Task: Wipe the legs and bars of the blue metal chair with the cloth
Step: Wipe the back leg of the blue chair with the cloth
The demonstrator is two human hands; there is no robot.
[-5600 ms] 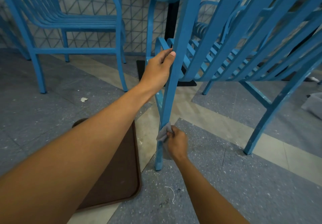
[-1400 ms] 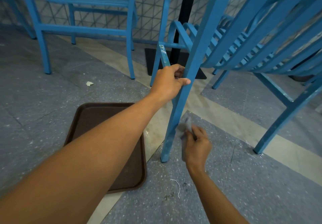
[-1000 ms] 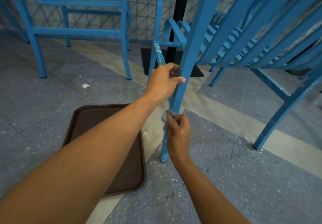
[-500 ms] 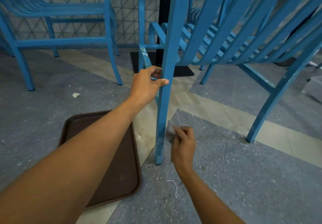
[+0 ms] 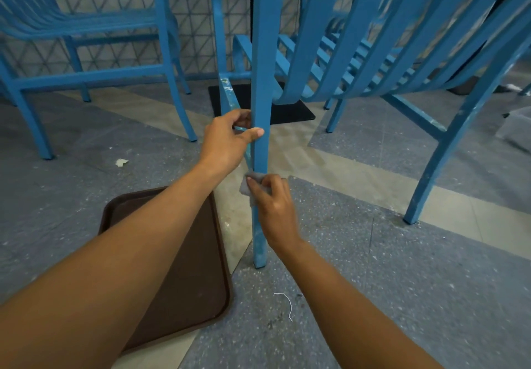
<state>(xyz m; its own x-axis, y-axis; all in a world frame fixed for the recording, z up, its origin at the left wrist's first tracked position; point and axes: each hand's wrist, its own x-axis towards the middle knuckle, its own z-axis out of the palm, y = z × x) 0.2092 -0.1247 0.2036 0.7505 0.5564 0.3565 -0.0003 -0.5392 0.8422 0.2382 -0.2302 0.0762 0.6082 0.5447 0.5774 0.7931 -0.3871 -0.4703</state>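
The blue metal chair (image 5: 359,52) fills the upper right, tilted, and its near leg (image 5: 260,81) runs straight down the middle to the floor. My left hand (image 5: 228,141) grips that leg about halfway up, thumb across its front. Below it, my right hand (image 5: 274,210) holds a small grey cloth (image 5: 247,186) wrapped against the leg's lower part. Most of the cloth is hidden behind my fingers. A low side bar (image 5: 230,95) with chipped paint runs back from the leg behind my left hand.
A brown tray (image 5: 184,282) lies on the floor left of the leg, under my left forearm. A second blue chair (image 5: 94,38) stands at the back left. A black table base (image 5: 258,104) sits behind the leg. Another leg (image 5: 431,173) stands to the right. Scraps litter the grey floor.
My right hand has slid the cloth up the leg from near the floor, after earlier up-and-down strokes. My left hand has kept its grip on the leg.
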